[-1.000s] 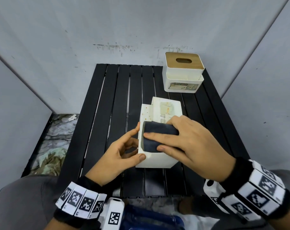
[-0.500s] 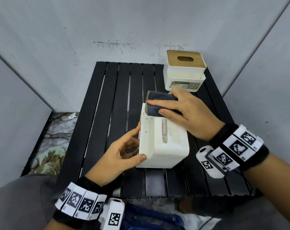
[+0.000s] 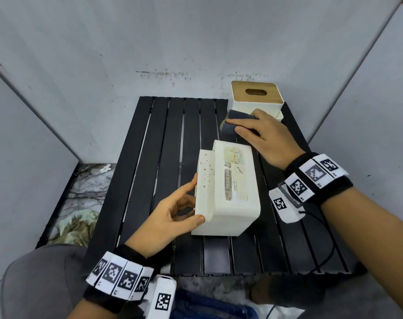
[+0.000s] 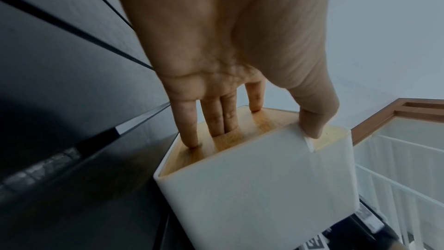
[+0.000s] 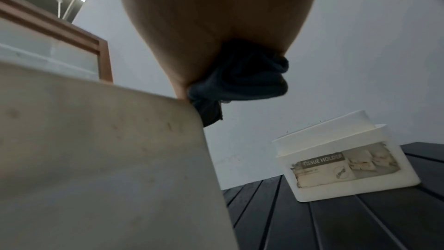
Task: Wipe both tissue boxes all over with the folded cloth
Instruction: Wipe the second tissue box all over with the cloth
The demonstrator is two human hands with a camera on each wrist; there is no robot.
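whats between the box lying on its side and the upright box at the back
In the head view, the right hand holding the cloth lies between the near box and the back box, over bare table slats.

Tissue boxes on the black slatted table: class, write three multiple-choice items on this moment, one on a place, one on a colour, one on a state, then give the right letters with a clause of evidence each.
1. Where does the upright tissue box stand?
A. at the table's far right corner
B. at the near left corner
C. on the floor

2. What colour is the folded cloth?
A. white
B. dark blue-grey
C. yellow

3. How does the near tissue box lie?
A. upright, wooden lid up
B. on its side, wooden lid facing left
C. stacked on the other box

Answers:
1 A, it sits at the far right of the table by the wall.
2 B, dark cloth shows under the right hand.
3 B, the left hand has its fingers on the wooden lid at the left, the label facing up.
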